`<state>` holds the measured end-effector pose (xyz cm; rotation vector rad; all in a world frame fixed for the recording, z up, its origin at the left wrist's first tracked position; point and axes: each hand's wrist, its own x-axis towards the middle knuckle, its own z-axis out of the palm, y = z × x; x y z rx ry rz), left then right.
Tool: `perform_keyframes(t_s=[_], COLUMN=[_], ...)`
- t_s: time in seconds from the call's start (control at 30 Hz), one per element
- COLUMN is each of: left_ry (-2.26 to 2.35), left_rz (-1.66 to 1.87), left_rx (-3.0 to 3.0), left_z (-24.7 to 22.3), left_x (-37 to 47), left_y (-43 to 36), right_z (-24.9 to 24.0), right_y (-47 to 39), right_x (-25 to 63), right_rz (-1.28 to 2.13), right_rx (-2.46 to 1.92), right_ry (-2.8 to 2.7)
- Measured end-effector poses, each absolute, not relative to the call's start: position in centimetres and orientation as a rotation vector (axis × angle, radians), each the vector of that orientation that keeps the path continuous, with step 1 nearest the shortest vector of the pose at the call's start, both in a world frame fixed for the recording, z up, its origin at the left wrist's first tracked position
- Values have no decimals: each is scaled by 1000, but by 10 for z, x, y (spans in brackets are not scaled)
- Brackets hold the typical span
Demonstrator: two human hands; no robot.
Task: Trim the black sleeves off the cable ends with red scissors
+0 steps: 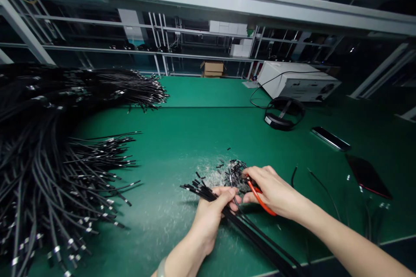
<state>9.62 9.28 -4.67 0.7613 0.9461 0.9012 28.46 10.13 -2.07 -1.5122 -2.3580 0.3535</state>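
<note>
Left hand: forearm rising from the lower edge, wrist ringed by a pale band, palm side turned inward, fingers clamped around a bundle of slim black cables, thumb laid along the top and pointing right. Bundle: slanting through the grip, cut ends fanned out to the upper left, long tails running down to the lower right past the tabletop edge. Right hand: forearm entering from the lower right, wrist fairly straight, knuckles uppermost, fingers and thumb closed about a hand tool with orange-red handles; tool head close to the left fingertips, its jaws too small to read. The two hands: near each other, low over the green tabletop. Just beyond them: a loose pile of short black clippings, with pale fine debris around it. At left: a large heap of black cables with white-banded ends. At right, toward the back: a white metal box, a black ring-shaped headset before it, and a dark phone with a silver edge lying flat.
</note>
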Motion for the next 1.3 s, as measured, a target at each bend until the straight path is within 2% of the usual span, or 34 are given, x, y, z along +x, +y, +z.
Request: perform_keyframes(t_s=[0.43, 0.8, 1.13, 1.23, 1.3], left_ry=[919, 908, 927, 911, 900], left_rz=[893, 895, 904, 900, 897], left_rx=[745, 749, 739, 716, 718], left_z=[-49, -48, -54, -52, -50], left_x=[97, 97, 98, 98, 98], left_y=[93, 94, 93, 93, 93], right_z=[-36, -27, -23, -19, -17], right_y=[98, 103, 112, 116, 117], right_x=[274, 280, 283, 285, 282], right_rz=[-272, -386, -270, -9, 389], right_rx=[-1474, -1395, -1354, -1459, -1562], right_ry=[-2554, -2697, -2774, -2615, -2335])
